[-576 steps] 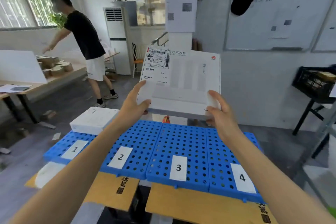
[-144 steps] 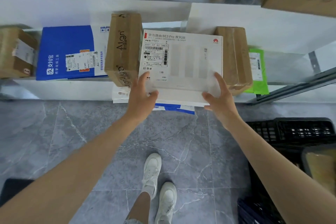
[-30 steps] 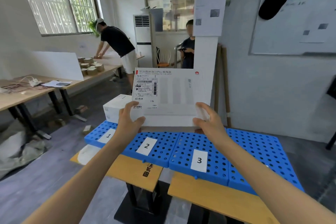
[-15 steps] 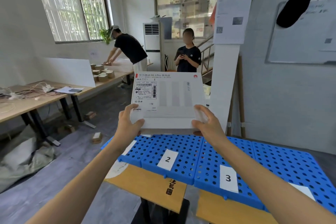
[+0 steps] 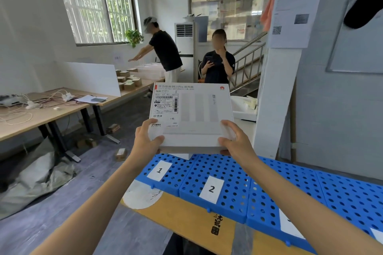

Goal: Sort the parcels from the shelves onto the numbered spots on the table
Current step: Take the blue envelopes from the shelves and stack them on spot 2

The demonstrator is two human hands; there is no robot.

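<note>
Nearest, below the grip, the wooden table (image 5: 186, 219) carries a row of blue perforated panels (image 5: 232, 169). The paper label "1" (image 5: 159, 170) lies under the left hand and "2" (image 5: 211, 189) under the right.

Above them, the left hand (image 5: 145, 140) and the right hand (image 5: 238, 143) each clasp a near corner of the white parcel (image 5: 192, 113), thumbs on its top face and fingers curled beneath. The parcel hangs in the air between the hands, clear of the panels and tilted up towards the camera, with its shipping label (image 5: 165, 107) nearer the left hand. A white edge (image 5: 180, 155) shows just under the parcel's near side, mostly hidden.

Beyond the grip stand a person in a black shirt (image 5: 165, 51) and another holding a phone (image 5: 217, 66). Far left of the hands is a desk (image 5: 41, 113) strewn with cables.
</note>
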